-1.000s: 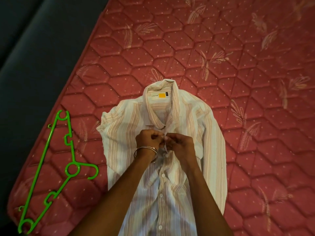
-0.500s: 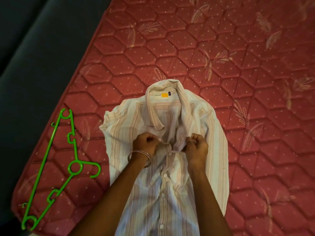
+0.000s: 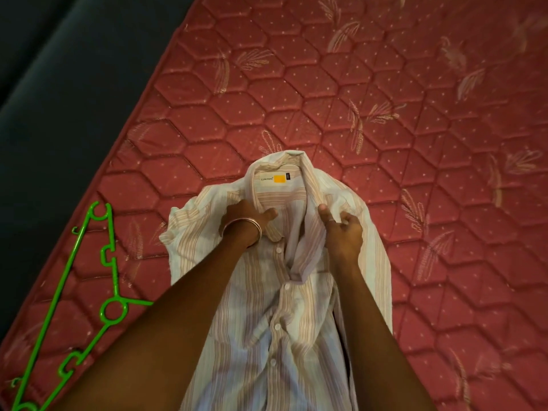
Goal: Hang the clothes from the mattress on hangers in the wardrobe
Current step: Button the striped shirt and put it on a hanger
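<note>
Shirt (image 3: 275, 292) flat on mattress (image 3: 415, 143), collar away, top buttons undone, lower ones fastened. Left hand (image 3: 243, 218) pressing open on left front beside collar; right hand (image 3: 341, 232) pinching right placket edge. Hanger (image 3: 109, 310) beside shirt, untouched — not yet inserted. Wardrobe out of view; hanging left to do.

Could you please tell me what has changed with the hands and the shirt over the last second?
A second ago both hands pinched together at the top button. Since then they have parted: the left hand has moved up to lie on the shirt beside the collar, and the right hand has pulled the right front edge outward, opening the neck. The lower buttons stay fastened. The green hanger lies as before on the mattress.
</note>
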Motion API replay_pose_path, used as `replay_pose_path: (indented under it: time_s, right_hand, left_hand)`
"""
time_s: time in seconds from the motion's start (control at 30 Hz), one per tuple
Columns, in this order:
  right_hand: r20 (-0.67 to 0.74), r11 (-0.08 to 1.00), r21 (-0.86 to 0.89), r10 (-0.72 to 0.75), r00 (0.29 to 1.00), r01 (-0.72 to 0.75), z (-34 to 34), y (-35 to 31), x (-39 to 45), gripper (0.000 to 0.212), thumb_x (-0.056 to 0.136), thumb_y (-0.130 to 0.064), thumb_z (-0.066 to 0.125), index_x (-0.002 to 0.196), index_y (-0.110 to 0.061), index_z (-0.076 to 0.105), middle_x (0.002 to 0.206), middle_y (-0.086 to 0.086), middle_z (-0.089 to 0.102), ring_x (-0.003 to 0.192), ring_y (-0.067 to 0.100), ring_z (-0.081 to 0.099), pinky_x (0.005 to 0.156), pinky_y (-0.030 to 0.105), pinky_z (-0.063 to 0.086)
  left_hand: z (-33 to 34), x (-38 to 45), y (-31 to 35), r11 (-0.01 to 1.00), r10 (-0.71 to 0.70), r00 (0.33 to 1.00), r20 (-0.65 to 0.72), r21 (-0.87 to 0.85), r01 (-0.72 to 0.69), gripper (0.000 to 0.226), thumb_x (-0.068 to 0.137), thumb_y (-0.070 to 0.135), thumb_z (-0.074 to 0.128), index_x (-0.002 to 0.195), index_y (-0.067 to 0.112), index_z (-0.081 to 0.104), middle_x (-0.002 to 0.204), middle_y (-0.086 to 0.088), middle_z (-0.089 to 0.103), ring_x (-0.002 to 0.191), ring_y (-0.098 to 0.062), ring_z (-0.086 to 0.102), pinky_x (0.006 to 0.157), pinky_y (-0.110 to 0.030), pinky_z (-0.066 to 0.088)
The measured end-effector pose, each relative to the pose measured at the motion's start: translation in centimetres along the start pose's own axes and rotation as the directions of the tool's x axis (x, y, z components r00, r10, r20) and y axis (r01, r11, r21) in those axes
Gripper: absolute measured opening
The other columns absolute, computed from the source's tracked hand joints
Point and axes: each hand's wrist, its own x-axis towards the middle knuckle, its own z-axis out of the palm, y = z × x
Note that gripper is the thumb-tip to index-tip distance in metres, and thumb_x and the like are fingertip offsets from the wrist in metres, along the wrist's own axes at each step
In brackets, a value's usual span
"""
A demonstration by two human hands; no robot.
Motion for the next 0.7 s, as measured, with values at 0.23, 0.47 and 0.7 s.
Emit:
replay_pose_path:
  time_s: [0.23, 0.47, 0.7]
  right_hand:
    - [-0.044, 0.954, -0.225, -0.212, 0.976, 0.197, -0.7, -3.5, 5.4, 0.024, 0.077, -0.016, 0.074, 0.097, -0.003, 0.07, 0.079, 0.001, 0.063, 0.07, 0.016, 0.056, 0.072, 0.042, 0.053]
    - [-0.106, 0.837, -0.375, -0.466, 0.878, 0.398, 0.1, -6.2, 3.0, 0.025, 0.089, -0.014, 0.064, 0.102, 0.007, 0.063, 0.087, 0.016, 0.061, 0.08, 0.025, 0.052, 0.071, 0.03, 0.032]
    - [0.196, 0.936, -0.038, -0.335, 0.922, 0.349, 0.9, -4.7, 3.2, 0.038, 0.087, -0.036, 0.067, 0.121, -0.025, 0.055, 0.103, 0.011, 0.061, 0.088, 0.019, 0.064, 0.075, 0.041, 0.058]
  left_hand:
    - [-4.2, 2.9, 0.2, 1.0, -0.001, 0.927, -0.376, -0.025, -0.009, 0.038, 0.088, 0.036, 0.055, 0.105, 0.004, 0.067, 0.103, -0.021, 0.065, 0.096, -0.039, 0.062, 0.065, -0.036, 0.041]
    - [-11.1, 6.0, 1.7, 0.968, 0.2, 0.887, -0.416, -0.058, -0.246, 0.02, 0.078, 0.018, 0.068, 0.082, -0.002, 0.069, 0.083, -0.021, 0.069, 0.079, -0.033, 0.065, 0.073, -0.037, 0.051]
    - [-8.4, 3.1, 1.7, 0.515, 0.04, 0.989, -0.142, -0.845, -0.142, 0.009, 0.085, 0.002, 0.065, 0.091, 0.0, 0.059, 0.069, -0.006, 0.059, 0.046, -0.005, 0.06, 0.049, -0.024, 0.056]
